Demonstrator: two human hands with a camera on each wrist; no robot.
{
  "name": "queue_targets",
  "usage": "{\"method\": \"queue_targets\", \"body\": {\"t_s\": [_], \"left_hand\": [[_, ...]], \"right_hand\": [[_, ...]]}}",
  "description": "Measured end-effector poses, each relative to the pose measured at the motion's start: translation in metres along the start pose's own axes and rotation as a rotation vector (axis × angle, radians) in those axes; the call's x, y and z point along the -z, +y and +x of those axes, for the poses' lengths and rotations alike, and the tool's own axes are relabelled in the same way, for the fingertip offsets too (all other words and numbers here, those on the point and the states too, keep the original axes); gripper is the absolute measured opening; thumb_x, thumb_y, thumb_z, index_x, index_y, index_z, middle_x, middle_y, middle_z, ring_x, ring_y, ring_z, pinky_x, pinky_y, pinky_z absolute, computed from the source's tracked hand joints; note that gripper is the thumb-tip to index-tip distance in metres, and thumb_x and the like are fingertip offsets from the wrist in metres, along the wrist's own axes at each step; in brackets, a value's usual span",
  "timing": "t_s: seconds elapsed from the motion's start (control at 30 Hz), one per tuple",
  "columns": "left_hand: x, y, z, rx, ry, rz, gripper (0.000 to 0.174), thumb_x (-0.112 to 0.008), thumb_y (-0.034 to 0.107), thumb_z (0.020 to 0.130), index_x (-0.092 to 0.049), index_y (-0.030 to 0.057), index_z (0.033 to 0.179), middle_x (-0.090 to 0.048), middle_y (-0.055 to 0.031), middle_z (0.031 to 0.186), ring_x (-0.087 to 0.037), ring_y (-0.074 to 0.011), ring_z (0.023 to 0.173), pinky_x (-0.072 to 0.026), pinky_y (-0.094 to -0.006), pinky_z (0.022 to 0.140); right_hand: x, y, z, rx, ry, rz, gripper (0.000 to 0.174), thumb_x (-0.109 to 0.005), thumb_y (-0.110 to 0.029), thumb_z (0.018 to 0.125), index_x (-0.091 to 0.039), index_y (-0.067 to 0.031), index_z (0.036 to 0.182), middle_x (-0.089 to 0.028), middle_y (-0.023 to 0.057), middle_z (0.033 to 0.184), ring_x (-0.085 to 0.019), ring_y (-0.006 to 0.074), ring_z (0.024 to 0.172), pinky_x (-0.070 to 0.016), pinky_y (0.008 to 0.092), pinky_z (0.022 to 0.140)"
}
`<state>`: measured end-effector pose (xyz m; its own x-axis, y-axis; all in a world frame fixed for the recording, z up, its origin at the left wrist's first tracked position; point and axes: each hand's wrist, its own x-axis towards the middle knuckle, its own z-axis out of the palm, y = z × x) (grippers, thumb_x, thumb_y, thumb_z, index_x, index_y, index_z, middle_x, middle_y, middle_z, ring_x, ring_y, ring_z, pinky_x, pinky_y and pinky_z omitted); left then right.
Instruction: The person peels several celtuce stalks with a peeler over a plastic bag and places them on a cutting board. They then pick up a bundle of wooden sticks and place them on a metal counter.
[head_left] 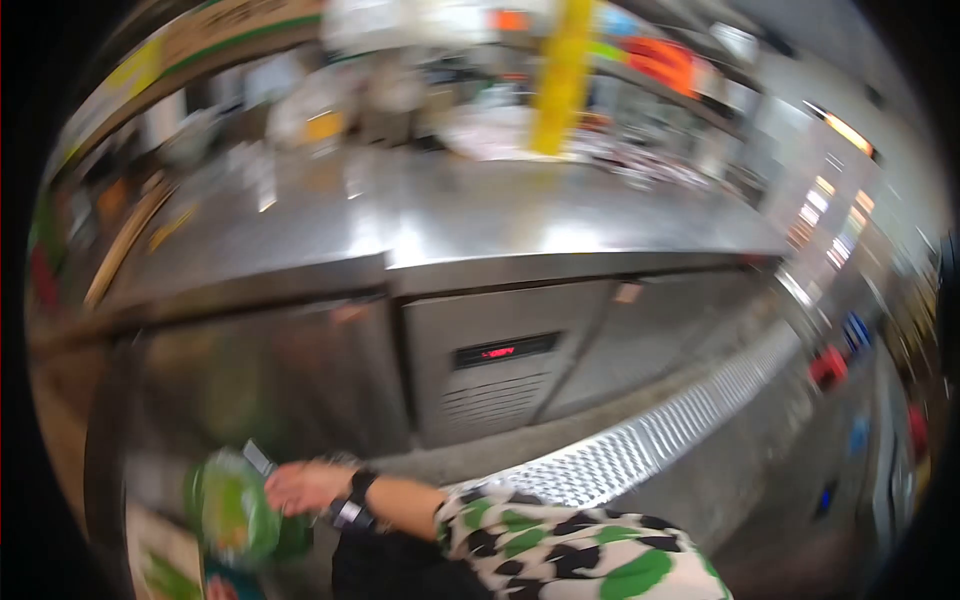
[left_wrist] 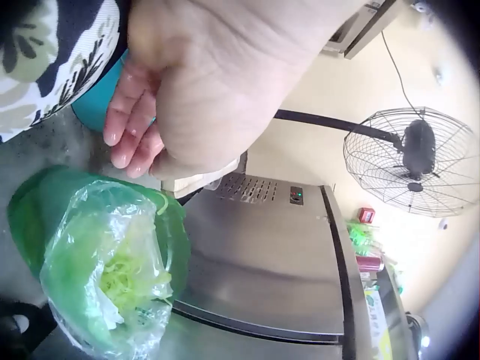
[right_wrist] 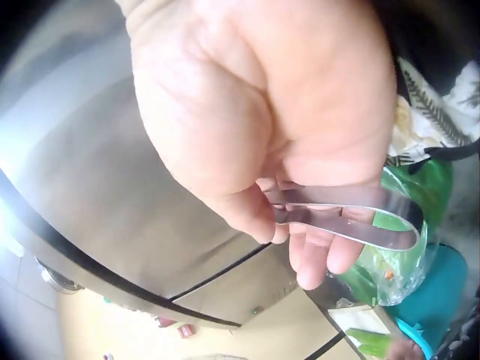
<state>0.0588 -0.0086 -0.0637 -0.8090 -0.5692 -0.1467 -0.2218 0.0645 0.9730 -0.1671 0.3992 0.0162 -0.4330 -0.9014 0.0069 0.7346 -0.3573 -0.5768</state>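
My right hand (head_left: 305, 487) grips a bent, U-shaped metal strip tool (right_wrist: 382, 217), its loop sticking out past the fingers and its other end hidden in the palm. The hand is close beside a green bin (head_left: 280, 535) lined with a clear plastic bag (left_wrist: 112, 255) that holds pale green shreds (left_wrist: 127, 277). Fingers of my left hand (left_wrist: 195, 105) hang loosely curled above the bin, nothing visible between them. A pale board (right_wrist: 364, 319) with a green vegetable piece (right_wrist: 371, 343) on it lies near the bin.
A teal tub (right_wrist: 439, 296) stands next to the green bin. Steel fridge counters (head_left: 500, 370) with a worktop (head_left: 480, 210) run across the front, piled with goods at the back. A metal drain grate (head_left: 600, 460) crosses the floor; a wall fan (left_wrist: 416, 154) is mounted beyond.
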Motion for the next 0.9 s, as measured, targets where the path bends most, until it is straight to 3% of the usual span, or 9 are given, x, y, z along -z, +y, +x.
{"method": "queue_targets", "body": {"t_s": [0.03,0.07,0.1,0.13,0.17,0.33,0.63,0.8,0.9], "left_hand": [[0.028,-0.072,0.040,-0.113,-0.122,-0.281,0.018,-0.058,0.017,0.095,-0.058,0.0081,0.079,-0.054,0.0034,0.065,-0.048,-0.0061,0.054,-0.0369,-0.0187,0.048],[0.009,-0.027,0.002,0.001,-0.006,-0.135,0.016,-0.058,0.020,0.094,-0.063,0.0057,0.091,-0.062,0.0011,0.077,-0.053,-0.0063,0.062,-0.0413,-0.0187,0.053],[-0.025,0.025,-0.037,-0.030,0.119,-0.057,0.018,-0.057,0.029,0.095,-0.060,0.0145,0.085,-0.044,0.0078,0.060,-0.038,-0.0032,0.050,-0.0306,-0.0197,0.047],[-0.029,0.032,-0.043,-0.030,0.169,-0.123,0.018,-0.057,0.028,0.095,-0.061,0.0108,0.091,-0.049,0.0062,0.063,-0.042,-0.0040,0.053,-0.0333,-0.0200,0.049],[-0.019,0.026,-0.046,0.017,0.128,-0.183,0.025,-0.059,0.019,0.093,-0.061,0.0048,0.114,-0.064,-0.0013,0.093,-0.059,-0.0095,0.079,-0.0465,-0.0206,0.067],[-0.040,0.048,-0.059,0.026,0.229,-0.066,0.020,-0.059,0.011,0.089,-0.061,0.0056,0.108,-0.065,-0.0039,0.090,-0.060,-0.0108,0.078,-0.0481,-0.0233,0.067],[-0.113,0.098,-0.054,0.160,-0.487,-0.305,0.046,-0.067,0.031,0.088,-0.050,0.0052,0.122,-0.057,-0.0062,0.119,-0.056,-0.0144,0.107,-0.0462,-0.0317,0.089],[-0.122,0.081,-0.021,0.177,-0.357,-0.425,0.025,-0.057,0.027,0.095,-0.054,0.0045,0.106,-0.064,-0.0060,0.086,-0.062,-0.0129,0.078,-0.0504,-0.0248,0.068],[-0.096,0.076,-0.004,0.106,-0.196,-0.452,0.019,-0.052,0.023,0.097,-0.055,0.0044,0.099,-0.062,-0.0039,0.077,-0.059,-0.0106,0.069,-0.0471,-0.0231,0.060]], "right_hand": [[0.002,0.002,0.004,-0.046,-0.030,0.075,0.028,-0.061,-0.023,0.092,-0.055,-0.0058,0.113,-0.062,0.0075,0.103,-0.060,0.0192,0.096,-0.0514,0.0340,0.082],[-0.028,-0.014,-0.013,0.101,-0.139,-0.152,0.030,-0.059,-0.027,0.093,-0.056,-0.0048,0.114,-0.062,0.0069,0.106,-0.059,0.0185,0.102,-0.0498,0.0343,0.088],[-0.028,-0.013,-0.004,-0.037,0.004,-0.157,0.035,-0.059,-0.028,0.093,-0.055,-0.0032,0.117,-0.061,0.0088,0.111,-0.058,0.0206,0.107,-0.0482,0.0368,0.093],[-0.026,-0.011,0.004,-0.056,-0.017,-0.098,0.036,-0.059,-0.026,0.093,-0.054,-0.0033,0.120,-0.060,0.0108,0.116,-0.057,0.0230,0.112,-0.0474,0.0395,0.096],[-0.032,-0.009,0.010,-0.092,0.061,-0.117,0.033,-0.059,-0.025,0.094,-0.054,-0.0057,0.120,-0.060,0.0110,0.116,-0.058,0.0214,0.108,-0.0487,0.0395,0.093],[-0.022,0.008,0.042,-0.264,0.085,-0.130,0.037,-0.055,-0.027,0.096,-0.051,-0.0078,0.128,-0.057,0.0081,0.123,-0.054,0.0193,0.114,-0.0444,0.0403,0.097],[-0.077,0.073,0.127,-0.343,0.203,-0.345,0.032,-0.054,-0.025,0.097,-0.056,-0.0099,0.125,-0.057,0.0041,0.120,-0.051,0.0172,0.108,-0.0423,0.0367,0.095],[-0.086,0.082,0.171,-0.589,0.035,-0.677,0.030,-0.053,-0.023,0.098,-0.059,-0.0047,0.121,-0.063,0.0028,0.093,-0.057,0.0113,0.078,-0.0471,0.0208,0.062],[-0.070,0.077,0.222,-0.316,0.092,-1.118,0.036,-0.056,-0.031,0.096,-0.061,-0.0033,0.120,-0.066,0.0070,0.106,-0.058,0.0151,0.095,-0.0449,0.0297,0.089]]}}
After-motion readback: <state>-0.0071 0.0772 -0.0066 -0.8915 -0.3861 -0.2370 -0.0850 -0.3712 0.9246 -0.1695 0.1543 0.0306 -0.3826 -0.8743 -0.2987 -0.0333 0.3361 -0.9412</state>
